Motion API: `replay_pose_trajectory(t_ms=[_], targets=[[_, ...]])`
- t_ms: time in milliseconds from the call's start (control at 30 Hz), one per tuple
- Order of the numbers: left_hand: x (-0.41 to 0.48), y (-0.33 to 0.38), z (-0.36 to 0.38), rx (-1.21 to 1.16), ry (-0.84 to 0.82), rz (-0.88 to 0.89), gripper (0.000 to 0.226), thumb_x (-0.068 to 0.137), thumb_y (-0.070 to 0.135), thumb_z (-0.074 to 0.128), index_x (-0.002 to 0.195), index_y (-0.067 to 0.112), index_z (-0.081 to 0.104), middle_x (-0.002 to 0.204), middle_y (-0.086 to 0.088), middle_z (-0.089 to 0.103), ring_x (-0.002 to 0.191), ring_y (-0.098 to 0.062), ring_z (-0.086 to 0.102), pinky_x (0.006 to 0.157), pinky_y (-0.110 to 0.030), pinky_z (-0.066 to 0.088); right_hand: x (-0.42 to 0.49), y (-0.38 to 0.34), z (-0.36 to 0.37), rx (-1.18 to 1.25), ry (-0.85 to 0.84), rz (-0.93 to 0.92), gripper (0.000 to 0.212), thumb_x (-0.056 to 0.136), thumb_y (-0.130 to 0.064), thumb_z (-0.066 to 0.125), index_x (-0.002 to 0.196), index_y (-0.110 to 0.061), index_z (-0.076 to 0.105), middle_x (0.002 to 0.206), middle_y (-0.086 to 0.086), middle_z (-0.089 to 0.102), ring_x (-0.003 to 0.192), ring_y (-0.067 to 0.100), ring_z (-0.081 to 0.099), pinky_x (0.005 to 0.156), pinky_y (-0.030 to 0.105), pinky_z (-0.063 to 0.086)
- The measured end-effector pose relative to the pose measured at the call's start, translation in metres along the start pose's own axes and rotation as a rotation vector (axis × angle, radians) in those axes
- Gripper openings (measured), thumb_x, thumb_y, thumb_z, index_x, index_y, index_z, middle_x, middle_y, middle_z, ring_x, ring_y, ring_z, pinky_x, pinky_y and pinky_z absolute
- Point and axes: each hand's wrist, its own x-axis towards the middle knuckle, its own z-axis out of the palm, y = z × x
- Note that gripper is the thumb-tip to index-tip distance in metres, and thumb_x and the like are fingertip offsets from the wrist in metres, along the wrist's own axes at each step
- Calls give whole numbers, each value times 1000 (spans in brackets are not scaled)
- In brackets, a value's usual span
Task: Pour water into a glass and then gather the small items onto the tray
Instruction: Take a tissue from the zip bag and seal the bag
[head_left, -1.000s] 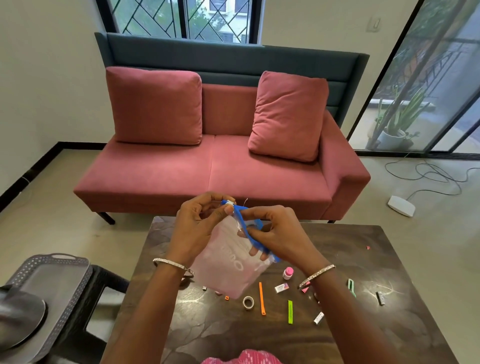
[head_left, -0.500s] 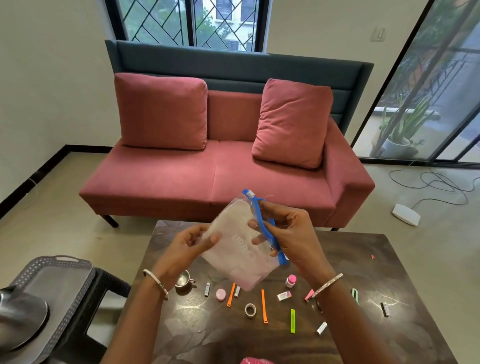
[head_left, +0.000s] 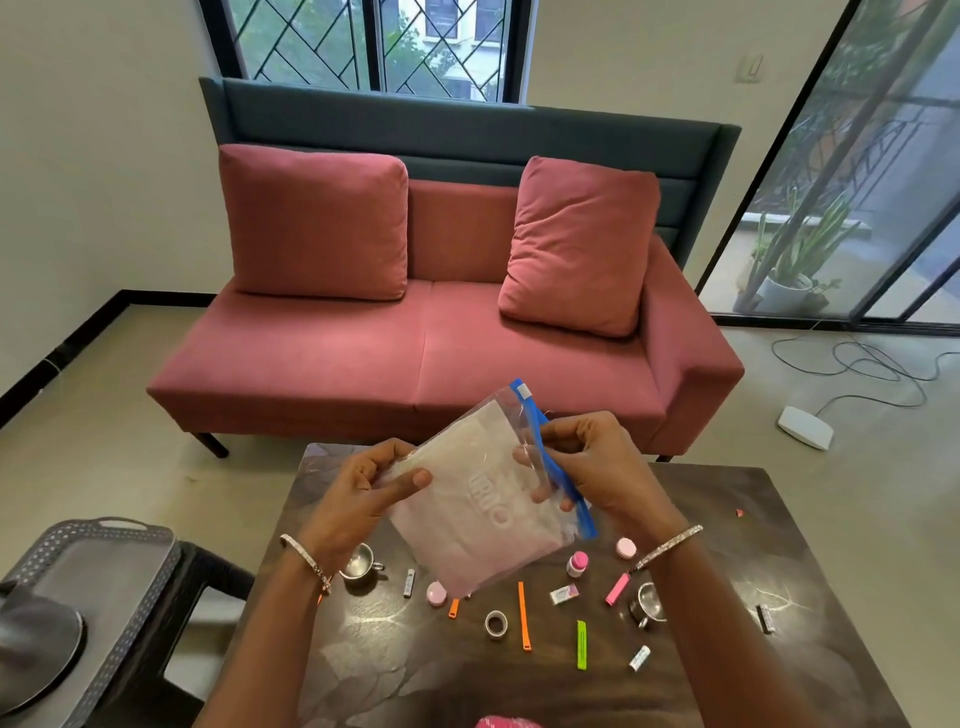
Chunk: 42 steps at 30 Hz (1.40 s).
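Both hands hold a clear zip bag (head_left: 483, 504) with a blue zip strip above the dark table (head_left: 426, 680). My left hand (head_left: 363, 493) pinches the bag's lower left edge. My right hand (head_left: 597, 467) grips the blue strip at the bag's right side. Small items lie scattered on the table under the bag: a tiny metal cup (head_left: 359, 564), a pink bottle (head_left: 577, 563), pink round caps (head_left: 436, 593), an orange stick (head_left: 523, 615), a green stick (head_left: 582, 644), a tape ring (head_left: 496, 623). A grey perforated tray (head_left: 124, 566) sits at the lower left.
The tray rests on a dark stool (head_left: 208, 577) left of the table and carries a dark round dish (head_left: 36, 649). A red sofa (head_left: 415, 332) stands behind the table. Cables and a white box (head_left: 804, 426) lie on the floor at right.
The bag has tilted, its blue strip now running diagonally on the right. My left hand left the zip end and slid down to the bag's lower left edge. More small items show beneath.
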Motion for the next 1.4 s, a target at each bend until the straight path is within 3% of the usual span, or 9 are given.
replay_pose_trajectory(t_ms=[200,400,567,667,833,1067,1233,1300,1400], targets=[[4,3,1,13,-23,3,14,80,18,75,89,10,68,79,2,66,73,-6,61,64,-14,49,6,-1,0,-38,58,-60,10,75,-19,87,82,-17,80,75,7,77,46,18,67,39,21,45],[2,-7,-4,7,-75,-117,33,81,18,77,113,17,69,108,-9,73,97,-21,70,78,-22,55,5,-2,2,-179,132,-144,7,83,-18,80,86,-15,74,78,14,73,49,18,70,39,21,43],[3,-18,-3,21,-64,-155,37,78,30,80,101,3,69,99,-21,71,87,-29,68,77,-37,54,6,-2,3,-431,210,-253,11,90,-12,67,81,-17,64,75,-5,73,58,14,72,54,28,52],[2,-21,-3,16,-43,-146,43,76,32,80,100,-1,66,91,-18,68,82,-25,65,74,-34,52,5,-3,1,-587,341,-322,10,88,-21,69,79,-23,64,75,-12,73,70,10,69,65,33,53],[-2,-26,-6,-14,-16,-134,18,82,19,75,94,6,70,84,-8,70,76,-17,66,65,-25,54,8,-6,-8,-525,406,-384,6,88,-14,69,82,-15,68,76,-2,71,77,24,66,70,45,53],[-8,-28,-8,-73,16,-171,1,84,10,68,84,9,68,74,1,68,66,-9,66,57,-20,53,9,-11,-25,-377,614,-451,12,94,-16,66,102,-21,60,81,-13,67,75,3,65,64,18,51],[-11,-28,-9,-114,31,-221,11,86,10,66,95,3,65,84,-7,72,74,-18,70,59,-27,57,12,-15,-34,-483,953,-575,3,100,-13,56,102,-13,58,85,-8,58,73,10,55,66,30,51],[-12,-28,-9,-128,39,-225,8,88,8,64,95,4,65,85,-7,72,74,-17,70,60,-25,56,13,-14,-42,-596,1066,-607,16,99,-8,48,99,-12,63,88,-1,63,78,13,55,71,28,44],[-11,-26,-10,-128,40,-227,14,87,9,64,99,3,65,88,-7,73,76,-17,71,60,-25,57,18,-9,-49,-796,1015,-486,31,88,3,48,101,-14,70,102,6,67,96,27,60,78,34,42]])
